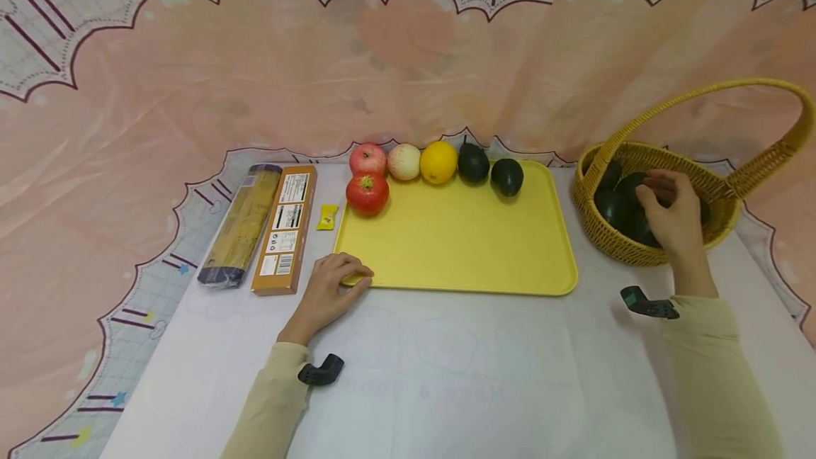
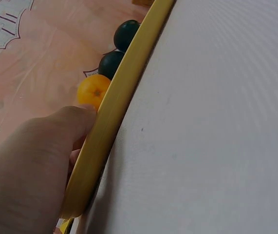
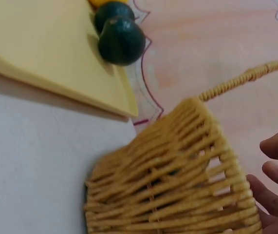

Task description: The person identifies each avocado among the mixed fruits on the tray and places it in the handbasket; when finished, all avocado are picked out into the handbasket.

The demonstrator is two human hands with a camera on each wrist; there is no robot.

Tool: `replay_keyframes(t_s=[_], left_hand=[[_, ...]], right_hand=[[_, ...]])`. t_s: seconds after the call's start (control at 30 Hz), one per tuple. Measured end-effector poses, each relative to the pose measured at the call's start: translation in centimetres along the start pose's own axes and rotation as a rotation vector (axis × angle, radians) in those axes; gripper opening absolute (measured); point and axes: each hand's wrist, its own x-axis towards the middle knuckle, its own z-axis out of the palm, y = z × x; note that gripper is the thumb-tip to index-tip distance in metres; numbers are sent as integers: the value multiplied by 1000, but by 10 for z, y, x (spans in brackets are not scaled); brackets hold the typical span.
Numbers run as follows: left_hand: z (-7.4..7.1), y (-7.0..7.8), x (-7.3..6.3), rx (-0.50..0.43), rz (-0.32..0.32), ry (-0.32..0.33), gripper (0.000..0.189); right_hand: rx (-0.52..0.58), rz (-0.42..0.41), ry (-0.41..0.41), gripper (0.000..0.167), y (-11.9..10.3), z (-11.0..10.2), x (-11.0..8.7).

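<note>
My left hand rests on the near left corner of a yellow tray, its fingers loosely bent over the rim. In the left wrist view the thumb touches that rim. On the tray are a tomato, a red apple, a pale round fruit, an orange and two dark green avocados. My right hand reaches into a wicker basket, over several more avocados. Its fingers are spread and loosely bent, with nothing seen between them.
Left of the tray lie a small yellow wrapped sweet, an orange-brown box and a clear pack of long yellow sticks. The basket's tall handle arches above its opening. A patterned pink cloth hangs behind the table.
</note>
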Motion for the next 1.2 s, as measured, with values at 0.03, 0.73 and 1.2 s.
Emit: replay_keyframes(t_s=[0.03, 0.73, 1.2], left_hand=[[0, 0, 0, 1, -3, -2, 8], [0, 0, 1, 3, 3, -2, 8], [1, 0, 1, -3, 2, 5, 8]], right_hand=[[22, -1, 9, 44, -1, 2, -2], [412, -443, 69, 25, -47, 52, -47], [384, -348, -34, 27, -57, 74, -42]])
